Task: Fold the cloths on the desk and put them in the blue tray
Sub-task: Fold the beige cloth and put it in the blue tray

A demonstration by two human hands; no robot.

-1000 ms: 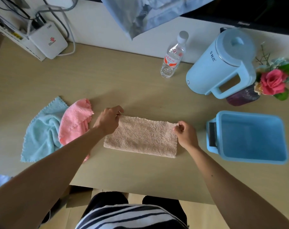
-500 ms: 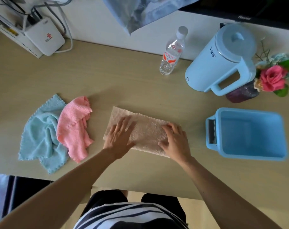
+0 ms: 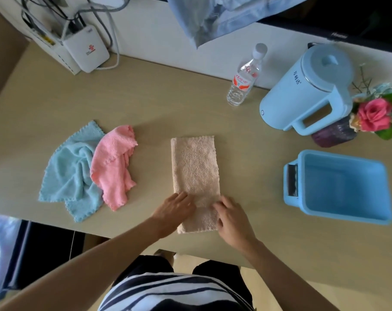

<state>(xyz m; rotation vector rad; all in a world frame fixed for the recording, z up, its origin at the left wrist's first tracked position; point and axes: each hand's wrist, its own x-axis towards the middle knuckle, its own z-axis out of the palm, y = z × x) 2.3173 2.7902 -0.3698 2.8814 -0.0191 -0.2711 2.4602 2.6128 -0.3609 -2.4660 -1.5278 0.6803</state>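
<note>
A beige cloth [image 3: 195, 171], folded into a long strip, lies on the desk pointing away from me. My left hand [image 3: 174, 208] holds its near left edge, fingers laid over the top. At the near right edge my right hand [image 3: 232, 217] grips it with curled fingers. A crumpled pink cloth [image 3: 113, 164] lies partly on a crumpled light blue cloth [image 3: 68, 173] to the left. The blue tray [image 3: 343, 187] stands empty at the right.
Behind the tray stand a light blue kettle [image 3: 307, 90], a pink flower [image 3: 373, 114] in a dark vase, and a water bottle [image 3: 244, 79]. A white router [image 3: 85, 50] with cables sits at the back left. The desk's front edge runs just below my hands.
The beige strip lay crosswise with my hands pressing flat on it. It has turned a quarter turn, and my hands have slid to its near end.
</note>
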